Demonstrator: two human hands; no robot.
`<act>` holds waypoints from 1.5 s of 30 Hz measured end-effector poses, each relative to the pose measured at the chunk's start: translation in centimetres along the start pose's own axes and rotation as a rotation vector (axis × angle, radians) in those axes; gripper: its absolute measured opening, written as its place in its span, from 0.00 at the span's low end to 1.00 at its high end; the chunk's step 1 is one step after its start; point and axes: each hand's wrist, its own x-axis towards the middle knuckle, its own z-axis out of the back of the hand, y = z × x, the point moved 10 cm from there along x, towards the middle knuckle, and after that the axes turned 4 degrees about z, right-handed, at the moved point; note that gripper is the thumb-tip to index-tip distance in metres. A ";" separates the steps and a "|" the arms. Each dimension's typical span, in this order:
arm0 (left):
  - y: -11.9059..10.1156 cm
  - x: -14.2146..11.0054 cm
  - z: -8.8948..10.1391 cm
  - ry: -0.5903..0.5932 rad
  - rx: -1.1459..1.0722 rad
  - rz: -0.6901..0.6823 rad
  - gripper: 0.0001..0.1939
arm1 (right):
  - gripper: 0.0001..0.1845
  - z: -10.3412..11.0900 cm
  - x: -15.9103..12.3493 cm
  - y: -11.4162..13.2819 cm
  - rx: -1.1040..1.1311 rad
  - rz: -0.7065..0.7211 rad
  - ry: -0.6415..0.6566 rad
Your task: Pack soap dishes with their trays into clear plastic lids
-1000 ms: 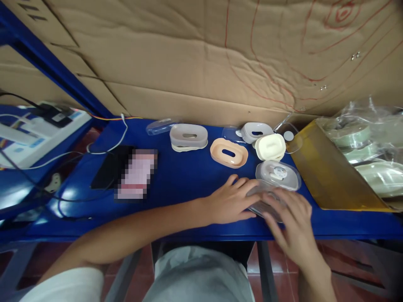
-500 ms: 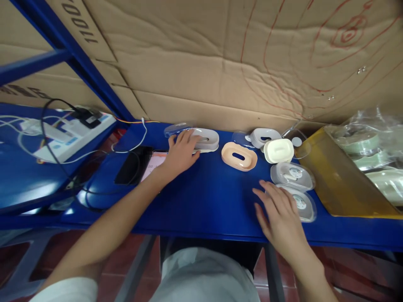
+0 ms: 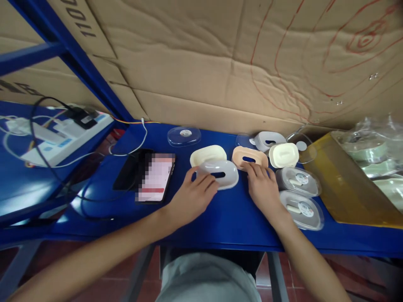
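My left hand [image 3: 194,193] grips the near left edge of a grey oval dish [image 3: 229,178] with a slot through its middle. The dish is tilted and overlaps the front of a cream oval tray [image 3: 203,154]. My right hand [image 3: 263,184] has its fingers over the near rim of a peach oval dish [image 3: 241,155], also slotted; its thumb is hidden. To the right of that hand are two clear-covered oval boxes [image 3: 304,212] with round labels, one behind the other. A clear oval lid [image 3: 176,136] lies behind the cream tray.
Farther back right are a second grey dish [image 3: 267,137], a cream piece [image 3: 285,155] and more clear lids. A cardboard box [image 3: 324,184] of bagged pale green items bounds the right side. Left are a phone [image 3: 154,178], cables and a power strip [image 3: 63,140]. Cardboard [image 3: 189,63] walls the back.
Both hands have left the clear-covered boxes. My left hand reached back left, lifted the grey dish off the cream tray and brought it nearer. My right hand moved left onto the peach dish.
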 end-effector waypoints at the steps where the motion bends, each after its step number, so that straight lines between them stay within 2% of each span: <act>1: -0.8 -0.4 -0.3 0.013 -0.018 -0.025 0.08 | 0.29 0.1 -0.1 -0.5 0.004 -0.017 -0.018; 5: -3.2 -1.6 -1.5 0.104 -0.107 -0.106 0.06 | 0.24 0.7 -0.2 -2.1 0.065 -0.081 -0.095; 7: -3.4 -1.5 -1.6 0.129 -0.162 -0.120 0.04 | 0.22 0.9 -0.2 -2.4 0.110 -0.089 -0.116; 9: -2.6 -0.8 -1.2 0.125 -0.248 -0.106 0.09 | 0.21 1.3 -0.1 -2.4 0.148 -0.088 -0.128; 12: 1.6 1.3 -0.8 0.100 -0.356 0.049 0.16 | 0.22 2.8 0.0 -1.3 0.243 0.002 -0.181; 14: 6.0 2.5 -1.3 0.086 -0.319 0.271 0.19 | 0.21 3.7 0.0 0.8 0.358 0.167 -0.179; 16: 9.4 2.7 -2.7 0.168 -0.245 0.447 0.27 | 0.25 3.5 -0.4 3.3 0.442 0.359 -0.093; 18: 10.9 2.3 -4.2 0.266 -0.248 0.494 0.31 | 0.31 2.7 -1.1 5.2 0.450 0.493 0.004; 19: 11.1 2.0 -4.6 0.295 -0.263 0.484 0.31 | 0.30 2.3 -1.3 5.7 0.437 0.527 0.022; 22: 10.9 0.9 -4.6 0.320 -0.296 0.435 0.27 | 0.23 2.1 -1.9 5.2 0.444 0.531 -0.041; 26: 10.5 -0.5 -4.1 0.400 -0.301 0.437 0.35 | 0.22 3.0 -2.0 2.0 0.584 0.311 -0.195; 29: 8.8 -0.7 -4.2 0.442 -0.382 0.401 0.41 | 0.25 3.0 -2.1 1.2 0.608 0.191 -0.212; 32: 6.7 -0.5 -4.2 0.388 -0.548 0.363 0.51 | 0.27 2.7 -2.1 2.2 0.557 0.215 -0.175; 35: 6.5 -0.6 -4.0 0.276 -0.604 0.409 0.59 | 0.25 2.7 -2.0 3.2 0.503 0.268 -0.150; 38: 6.0 -0.4 -4.1 0.255 -0.622 0.385 0.64 | 0.23 2.7 -2.0 4.2 0.441 0.310 -0.125; 41: 5.1 -0.3 -4.1 0.288 -0.654 0.328 0.64 | 0.22 2.3 -1.9 5.4 0.403 0.340 -0.067; 45: 4.9 -0.4 -4.1 0.307 -0.495 0.301 0.55 | 0.23 1.6 -2.1 6.3 0.337 0.369 0.010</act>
